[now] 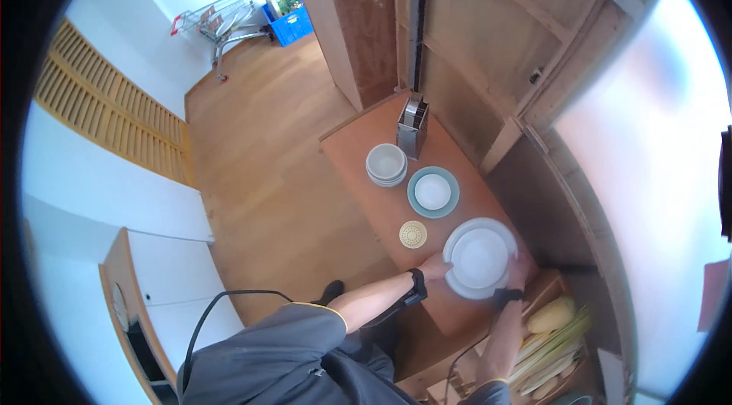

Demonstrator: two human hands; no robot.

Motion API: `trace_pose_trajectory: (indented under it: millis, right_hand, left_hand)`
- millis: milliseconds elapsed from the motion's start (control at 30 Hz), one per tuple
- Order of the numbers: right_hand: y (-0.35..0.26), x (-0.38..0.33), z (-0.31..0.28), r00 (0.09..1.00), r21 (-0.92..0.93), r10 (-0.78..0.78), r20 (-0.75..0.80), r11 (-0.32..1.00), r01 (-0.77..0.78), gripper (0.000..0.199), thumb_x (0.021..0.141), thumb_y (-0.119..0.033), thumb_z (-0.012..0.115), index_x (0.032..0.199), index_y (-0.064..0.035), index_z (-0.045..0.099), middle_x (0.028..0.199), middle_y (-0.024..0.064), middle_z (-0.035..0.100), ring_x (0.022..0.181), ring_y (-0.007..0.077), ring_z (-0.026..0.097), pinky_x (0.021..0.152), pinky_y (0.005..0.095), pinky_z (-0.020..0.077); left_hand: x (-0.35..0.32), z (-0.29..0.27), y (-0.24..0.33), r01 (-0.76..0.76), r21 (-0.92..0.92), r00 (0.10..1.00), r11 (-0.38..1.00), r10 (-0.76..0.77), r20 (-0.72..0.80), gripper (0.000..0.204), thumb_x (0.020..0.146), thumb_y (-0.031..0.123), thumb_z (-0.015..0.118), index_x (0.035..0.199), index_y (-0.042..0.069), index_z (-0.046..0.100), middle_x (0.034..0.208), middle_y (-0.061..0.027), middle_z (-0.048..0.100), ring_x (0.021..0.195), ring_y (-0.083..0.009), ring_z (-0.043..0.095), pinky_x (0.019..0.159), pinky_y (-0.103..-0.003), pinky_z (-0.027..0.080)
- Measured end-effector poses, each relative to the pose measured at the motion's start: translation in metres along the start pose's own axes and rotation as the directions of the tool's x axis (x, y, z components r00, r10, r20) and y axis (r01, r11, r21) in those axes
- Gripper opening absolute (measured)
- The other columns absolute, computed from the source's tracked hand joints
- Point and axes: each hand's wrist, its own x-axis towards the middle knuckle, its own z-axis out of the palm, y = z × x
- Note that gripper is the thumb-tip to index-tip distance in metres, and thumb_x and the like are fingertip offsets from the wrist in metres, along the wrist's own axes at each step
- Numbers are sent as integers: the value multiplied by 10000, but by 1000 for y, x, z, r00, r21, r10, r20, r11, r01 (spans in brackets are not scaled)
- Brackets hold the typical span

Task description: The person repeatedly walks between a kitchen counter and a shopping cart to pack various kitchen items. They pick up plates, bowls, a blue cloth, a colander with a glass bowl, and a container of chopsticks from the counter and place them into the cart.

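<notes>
we are at the step of handling the stack of white plates (479,259), which sits on the near right part of the wooden table (374,138). it seems we are just gripping it, or just setting it down; from this view alone we cannot tell which. the next move, in our judgement, needs both hands to act together and keep the stack level, because the plates can slide on each other.

our left hand (436,265) is on the left rim of the stack, fingers curled around the edge. our right hand (520,271) is on the right rim, partly hidden behind the plates, so how far it closes we cannot tell, but it touches the rim.

farther on the table stand a small yellow dish (412,234), a teal plate (433,192) with a white dish on it, a stack of bowls (386,164) and a metal holder (412,127).
</notes>
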Motion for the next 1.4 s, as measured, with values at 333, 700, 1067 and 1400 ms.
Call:
trace_pose_trajectory:
  millis: [333, 700, 1067, 1400]
  right_hand:
    - [-28, -79, -26, 992, 238, 125, 24, 963, -127, 221, 858, -141, 582, 876, 78, 588, 828, 98, 616, 733, 155, 527, 663, 327, 440]
    - [-228, -282, -27, 980, 462, 185, 71, 865, -196, 622, 867, -204, 600, 1366, 42, 323, 1000, 185, 592, 717, 212, 608, 547, 290, 509]
    - [-445, -301, 143, 976, 473, -77, 202, 881, -29, 313, 920, -189, 512, 1096, 69, 523, 965, 131, 600, 831, 177, 577, 708, 319, 470]
    - [-604, -165, 371, 826, 445, -197, 528, 893, -71, 272, 939, -154, 500, 1116, 53, 511, 1026, 96, 585, 904, 151, 562, 779, 301, 466]
  left_hand:
    - [-48, -23, 0, 77, -15, 977, 997, -73, 200, 344, 902, 137, 465, 1214, -3, 506, 970, -177, 637, 696, -251, 678, 569, -329, 584]
    - [-167, -175, 59, -424, 69, 838, 903, 363, 406, 282, 907, 158, 478, 1048, -79, 537, 806, -143, 638, 662, -226, 662, 511, -320, 580]
    - [-246, -426, 79, -453, 96, 890, 886, 456, -17, 313, 836, 233, 543, 974, -36, 620, 842, -211, 658, 766, -288, 652, 709, -397, 490]
    - [-241, -666, 65, -370, 30, 846, 928, 350, -401, 313, 874, 209, 542, 1077, -21, 600, 990, -174, 656, 935, -230, 617, 831, -349, 465]
